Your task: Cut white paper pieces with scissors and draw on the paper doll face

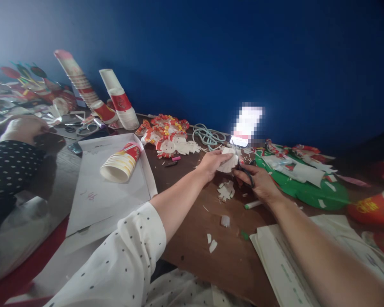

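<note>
Between the fingers of my left hand [213,163] is a white paper piece [229,162], held over the brown table. My right hand [261,181] grips dark-handled scissors [247,174], with the blades up against the right side of the paper. Just below, a cut white paper shape [226,190] with a notched edge lies on the table. Small white scraps [213,246] are scattered nearer to me. A green-capped marker [255,204] rests partly behind my right wrist.
At the left, stacked paper cups [119,99] lean near the blue wall, and nested cups [120,163] lie on a white box lid [96,204]. Green sheet [326,192] and papers [284,256] are at the right. A co-worker's hand [24,128] is far left.
</note>
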### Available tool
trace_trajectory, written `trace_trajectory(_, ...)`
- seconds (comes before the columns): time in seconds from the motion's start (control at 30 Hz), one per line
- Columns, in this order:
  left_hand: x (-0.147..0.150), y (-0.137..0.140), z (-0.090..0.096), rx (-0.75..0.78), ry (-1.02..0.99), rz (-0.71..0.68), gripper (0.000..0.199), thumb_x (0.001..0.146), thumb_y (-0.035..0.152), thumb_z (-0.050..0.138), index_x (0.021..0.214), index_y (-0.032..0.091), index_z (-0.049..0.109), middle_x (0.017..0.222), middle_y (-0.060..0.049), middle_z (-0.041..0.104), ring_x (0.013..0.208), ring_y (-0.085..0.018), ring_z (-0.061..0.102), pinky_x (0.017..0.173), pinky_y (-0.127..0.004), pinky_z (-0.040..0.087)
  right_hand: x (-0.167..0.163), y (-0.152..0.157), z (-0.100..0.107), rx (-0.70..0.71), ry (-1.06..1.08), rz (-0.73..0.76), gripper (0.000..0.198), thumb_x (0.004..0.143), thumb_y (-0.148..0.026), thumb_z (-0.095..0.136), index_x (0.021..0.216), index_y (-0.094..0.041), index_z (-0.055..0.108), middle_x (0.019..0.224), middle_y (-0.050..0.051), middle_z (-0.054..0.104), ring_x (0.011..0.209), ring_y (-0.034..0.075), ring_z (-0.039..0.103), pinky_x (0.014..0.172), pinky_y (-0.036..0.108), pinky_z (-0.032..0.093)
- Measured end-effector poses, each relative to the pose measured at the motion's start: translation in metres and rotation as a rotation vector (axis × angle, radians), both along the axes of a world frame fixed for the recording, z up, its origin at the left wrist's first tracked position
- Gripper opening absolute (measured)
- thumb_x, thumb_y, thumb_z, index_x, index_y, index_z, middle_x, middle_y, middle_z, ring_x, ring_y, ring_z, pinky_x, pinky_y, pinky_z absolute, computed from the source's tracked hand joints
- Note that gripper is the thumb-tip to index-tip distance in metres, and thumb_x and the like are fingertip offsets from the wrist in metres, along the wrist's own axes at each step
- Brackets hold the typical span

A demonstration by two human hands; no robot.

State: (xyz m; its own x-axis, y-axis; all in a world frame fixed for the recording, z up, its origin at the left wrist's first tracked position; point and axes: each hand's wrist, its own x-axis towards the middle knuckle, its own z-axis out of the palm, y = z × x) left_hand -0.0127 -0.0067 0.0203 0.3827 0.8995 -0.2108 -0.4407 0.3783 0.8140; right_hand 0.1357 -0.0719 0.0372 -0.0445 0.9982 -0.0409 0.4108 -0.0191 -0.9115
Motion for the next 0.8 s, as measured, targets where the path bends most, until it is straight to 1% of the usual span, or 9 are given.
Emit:
trace_trajectory(0.13,-0.0001,-0.0006,-0.0003,0.033,0.018,0.003,0.013,0.073,0.021,0.071,0.082,0.012,0.066,0.065,-0.004,0.066,0.054,-0.013,0.06,0.058,-0.027,0.048,-0.0007,-0.0001,-0.0006,0.015,0.014,0.007,0.038,0.069,-0.053,0.071,0.06,-0.018,0.06,0.054,-0.001,0.056,0.053,0.011,0.047,0.054,0.026,0.037)
trace_trajectory(0.27,0.0002,-0.0002,-0.0018,0.062,0.034,0.026,0.018,0.071,0.023,0.074,0.081,0.011,0.066,0.063,-0.003,0.065,0.052,-0.011,0.058,0.056,-0.025,0.047,-0.0012,-0.0004,-0.0011,0.031,0.002,0.011,0.04,0.071,-0.055,0.069,0.057,-0.019,0.058,0.053,0.0,0.056,0.052,0.012,0.048,0.053,0.026,0.038)
trace_trajectory(0.47,0.0012,-0.0013,-0.0013,0.061,0.032,0.021,0.018,0.071,0.023,0.074,0.083,0.012,0.066,0.066,-0.003,0.066,0.054,-0.012,0.06,0.058,-0.027,0.049,-0.0017,-0.0005,-0.0018,0.032,0.025,0.008,0.041,0.07,-0.056,0.068,0.057,-0.019,0.058,0.053,0.0,0.056,0.052,0.012,0.047,0.052,0.026,0.039)
trace_trajectory(0.8,0.0018,0.001,-0.0078,0.104,0.048,0.008,0.02,0.071,0.023,0.073,0.085,0.011,0.066,0.069,-0.005,0.067,0.058,-0.014,0.061,0.064,-0.031,0.052,0.0011,0.0012,-0.0084,0.048,0.081,0.008,0.038,0.07,-0.053,0.07,0.058,-0.018,0.059,0.052,-0.001,0.054,0.051,0.01,0.045,0.052,0.024,0.036)
